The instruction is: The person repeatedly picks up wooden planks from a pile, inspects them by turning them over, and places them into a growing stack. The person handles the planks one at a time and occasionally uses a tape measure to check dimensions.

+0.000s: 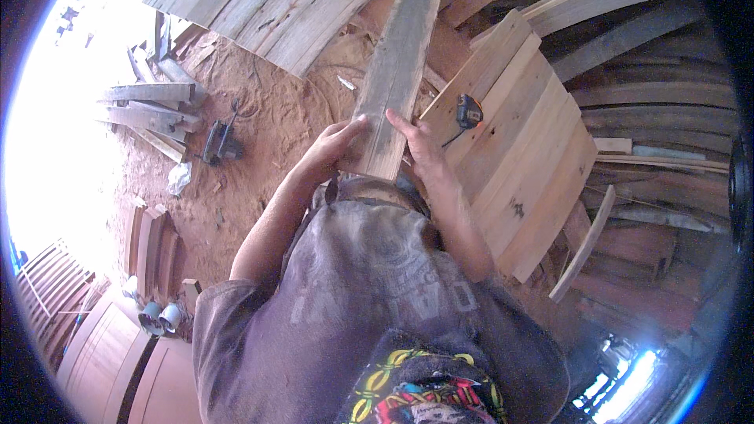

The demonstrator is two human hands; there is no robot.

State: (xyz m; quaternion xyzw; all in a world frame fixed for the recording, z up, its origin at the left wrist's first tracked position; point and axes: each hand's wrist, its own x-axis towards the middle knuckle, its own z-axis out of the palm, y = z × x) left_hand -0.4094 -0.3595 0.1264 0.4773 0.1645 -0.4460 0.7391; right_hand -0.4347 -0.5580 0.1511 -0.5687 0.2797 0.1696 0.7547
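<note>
Faded dark shirt (353, 267) occupies the near centre. Left hand (334, 144) and right hand (424, 145) are partly closed, gripping opposite edges of a plank (394, 63) near its near end, thumbs on top. Plank extends far and slightly right: grey, weathered, brown-edged, dark-streaked lengthwise.

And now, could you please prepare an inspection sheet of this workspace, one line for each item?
Surface: light board panel at right; reddish-brown ground at left.
Job's things: greyish plank, held in front of the body, far end pointing away.
Clutter: dark device, perhaps a tape measure, on the panel; dark tool, wood pieces and crumpled whitish scrap on the ground.
Hands: left hand and right hand grip opposite edges, thumbs on top.
Cables: nothing seen for certain.
Surroundings: stacked timber at right; bright light at left.
</note>
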